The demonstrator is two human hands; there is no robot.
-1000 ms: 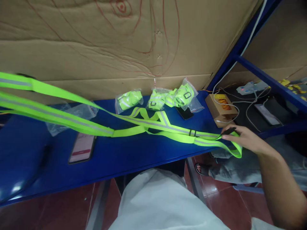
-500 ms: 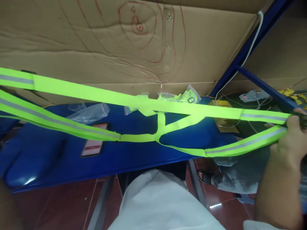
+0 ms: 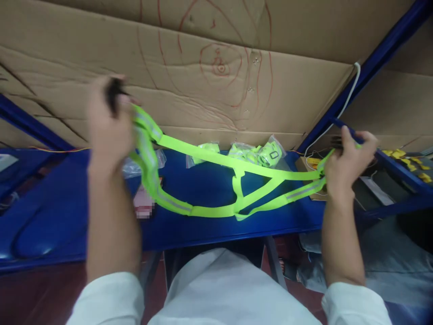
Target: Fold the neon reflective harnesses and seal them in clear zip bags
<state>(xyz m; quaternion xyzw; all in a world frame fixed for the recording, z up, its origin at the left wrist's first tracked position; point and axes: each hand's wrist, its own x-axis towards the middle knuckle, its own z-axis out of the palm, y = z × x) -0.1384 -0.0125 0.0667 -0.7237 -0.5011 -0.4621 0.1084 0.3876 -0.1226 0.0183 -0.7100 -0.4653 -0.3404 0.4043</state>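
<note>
A neon-green reflective strap vest [image 3: 237, 180] with grey stripes hangs stretched between my two raised hands above the blue table [image 3: 209, 225]. My left hand [image 3: 110, 126] grips the vest's left end, blurred, with a small black piece at its fingertips. My right hand [image 3: 345, 164] pinches the right end, also near a black clip. The vest's middle cross-straps sag toward the table top.
Several bagged neon vests [image 3: 252, 153] lie at the table's back against a cardboard wall [image 3: 203, 90]. A phone [image 3: 144, 203] and an empty plastic bag [image 3: 130, 167] sit behind my left arm. A brown box [image 3: 313, 164], cables and a blue shelf frame [image 3: 372, 67] stand at the right.
My left hand has come into view from the left, bringing its end of the vest inward. My right hand lifted the other end off the table; the straps now hang slacker between them.
</note>
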